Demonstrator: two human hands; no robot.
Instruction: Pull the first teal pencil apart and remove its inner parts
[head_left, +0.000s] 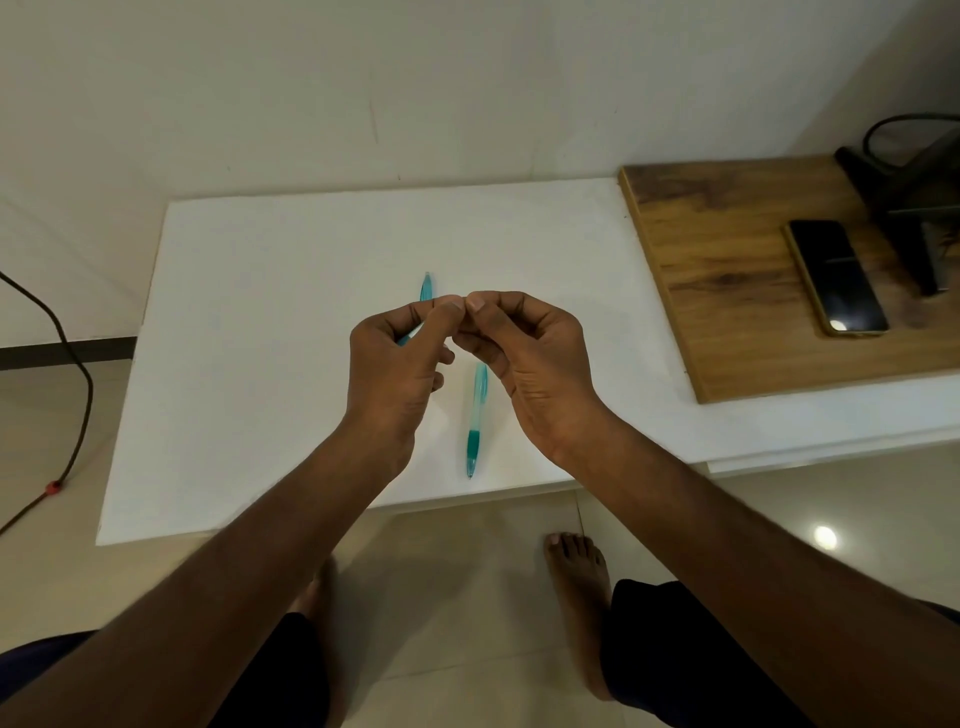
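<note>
My left hand (395, 364) hovers over the white table (260, 322) with its fingers curled round a teal pen (427, 287). The pen's top sticks out beyond the index finger, and a bit of the barrel shows between thumb and fingers. My right hand (530, 364) is level with it, fingers curled, its thumb and index tip pressed against my left thumb tip. Nothing shows between the right fingers. A second teal pen (476, 415) lies on the table below and between the hands, tip toward the near edge.
A wooden board (727, 270) lies on the table's right part with a dark phone (836, 278) and a black stand (914, 208) on it. A brown cable (78, 384) hangs at the left. My bare feet (576, 587) stand on the tiled floor below the table edge.
</note>
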